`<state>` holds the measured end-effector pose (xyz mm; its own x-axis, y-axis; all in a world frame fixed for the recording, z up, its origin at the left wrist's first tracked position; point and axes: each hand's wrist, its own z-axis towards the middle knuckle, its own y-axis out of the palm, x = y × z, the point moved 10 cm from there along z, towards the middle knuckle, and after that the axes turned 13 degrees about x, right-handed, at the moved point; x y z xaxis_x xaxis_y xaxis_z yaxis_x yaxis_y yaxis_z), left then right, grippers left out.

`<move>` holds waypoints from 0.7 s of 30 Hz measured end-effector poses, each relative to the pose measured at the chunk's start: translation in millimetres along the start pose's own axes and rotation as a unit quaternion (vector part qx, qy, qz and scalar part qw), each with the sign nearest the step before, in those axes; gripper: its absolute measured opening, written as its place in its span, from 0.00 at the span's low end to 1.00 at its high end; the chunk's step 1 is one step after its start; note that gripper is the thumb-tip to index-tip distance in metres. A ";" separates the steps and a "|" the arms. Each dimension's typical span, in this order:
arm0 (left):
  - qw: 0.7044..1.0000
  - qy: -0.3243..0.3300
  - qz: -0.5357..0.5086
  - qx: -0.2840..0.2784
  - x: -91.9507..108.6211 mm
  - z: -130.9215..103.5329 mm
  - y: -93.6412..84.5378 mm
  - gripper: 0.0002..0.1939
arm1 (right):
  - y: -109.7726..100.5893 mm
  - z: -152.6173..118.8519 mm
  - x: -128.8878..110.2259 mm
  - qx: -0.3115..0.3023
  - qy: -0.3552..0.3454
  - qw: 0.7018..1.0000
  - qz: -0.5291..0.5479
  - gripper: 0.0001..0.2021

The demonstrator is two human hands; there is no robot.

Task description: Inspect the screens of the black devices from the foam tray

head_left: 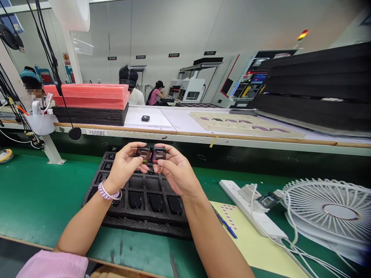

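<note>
Pinched in my left hand point(127, 160) is a small dark rounded case point(144, 153) with a faint greenish mark near its lower edge. A similar dark case point(159, 154), showing a reddish mark low down, is gripped by my right hand point(175, 166). The two cases are side by side, almost touching, above a black foam tray point(136, 222). Several black cases sit in the tray's pockets, among them one case point(156, 202) in the near row. Some middle pockets hold nothing. My forearms and hands hide parts of the tray.
On the right of the green bench stand a power strip point(255, 212), a white fan point(333, 216) and a yellow sheet point(252, 247) with a blue pen point(226, 224). The shelf point(176, 119) carries pink foam point(89, 96), a beige tray point(246, 124) and stacked black foam point(315, 88). Other people sit beyond.
</note>
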<state>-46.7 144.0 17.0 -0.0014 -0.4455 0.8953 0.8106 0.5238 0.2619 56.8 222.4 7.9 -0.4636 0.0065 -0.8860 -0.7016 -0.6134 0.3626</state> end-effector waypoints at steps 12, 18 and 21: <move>1.000 -0.004 0.003 0.002 1.1 0.5 -1.3 0.20 | 2.1 0.0 0.4 -0.014 -0.007 1.000 0.002 0.21; 1.000 0.015 -0.023 -0.010 17.5 -13.5 6.9 0.27 | 1.1 -1.5 -4.0 -0.022 -0.002 1.000 0.017 0.25; 0.980 -0.066 -0.138 -0.126 28.1 -54.8 33.8 0.32 | 7.5 -11.3 -15.0 -0.053 -0.006 0.999 0.009 0.29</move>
<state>12.8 109.3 31.2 -0.3033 -0.4382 0.8462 0.8878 0.1928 0.4180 64.7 208.8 20.6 -0.4830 0.0041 -0.8756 -0.6323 -0.6935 0.3455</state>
